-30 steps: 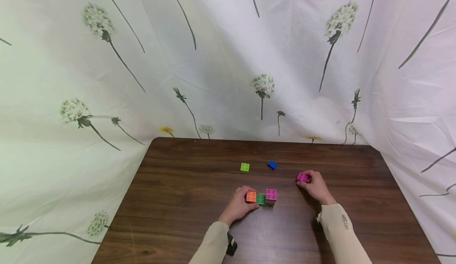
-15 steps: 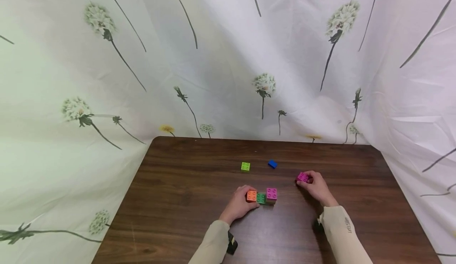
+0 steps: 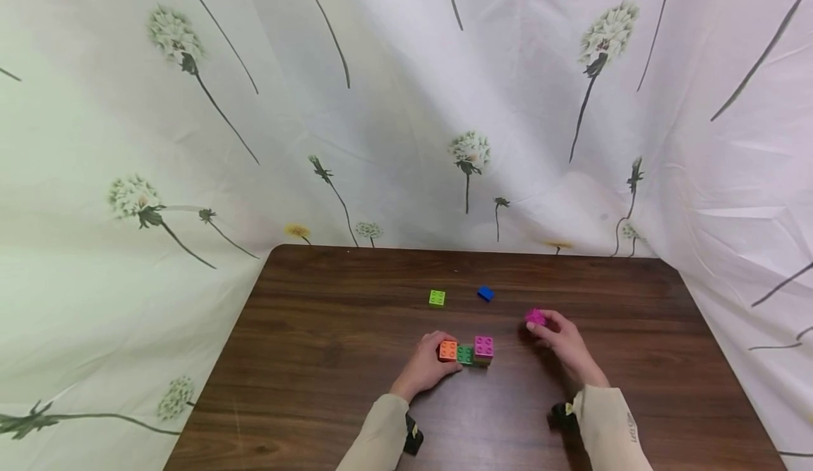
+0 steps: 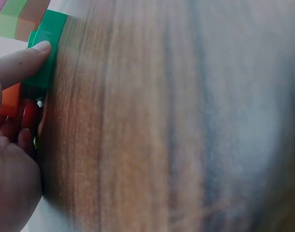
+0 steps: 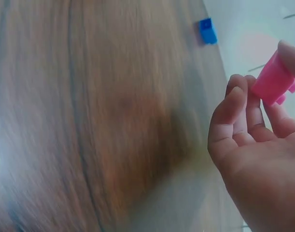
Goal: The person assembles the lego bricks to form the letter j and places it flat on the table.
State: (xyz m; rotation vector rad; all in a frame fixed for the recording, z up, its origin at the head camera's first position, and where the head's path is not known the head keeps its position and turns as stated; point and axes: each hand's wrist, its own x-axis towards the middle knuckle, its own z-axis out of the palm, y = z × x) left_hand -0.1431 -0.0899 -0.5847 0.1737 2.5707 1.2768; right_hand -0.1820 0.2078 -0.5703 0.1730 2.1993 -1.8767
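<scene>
A built piece of toy bricks lies on the dark wooden table (image 3: 305,358). It joins a green brick (image 4: 49,31), an orange brick (image 3: 447,350) at its left and a stack topped by a magenta brick (image 3: 483,346) at its right. My left hand (image 3: 425,365) grips the left end, fingers behind the orange brick and thumb pressed against the green side. To the right, my right hand (image 3: 567,344) pinches a loose pink brick (image 5: 273,81) between thumb and fingers. In the right wrist view this brick is tilted, studs facing down and right.
A lime-green brick (image 3: 437,298) and a small blue brick (image 3: 485,293) lie farther back on the table. A white cloth printed with dandelions (image 3: 394,118) hangs behind the table's far edge. Dark wrist cameras (image 3: 413,436) sit under both sleeves.
My right hand has shifted slightly left and turned at the wrist, tilting the pink brick it holds. The left hand and the built piece stay in place.
</scene>
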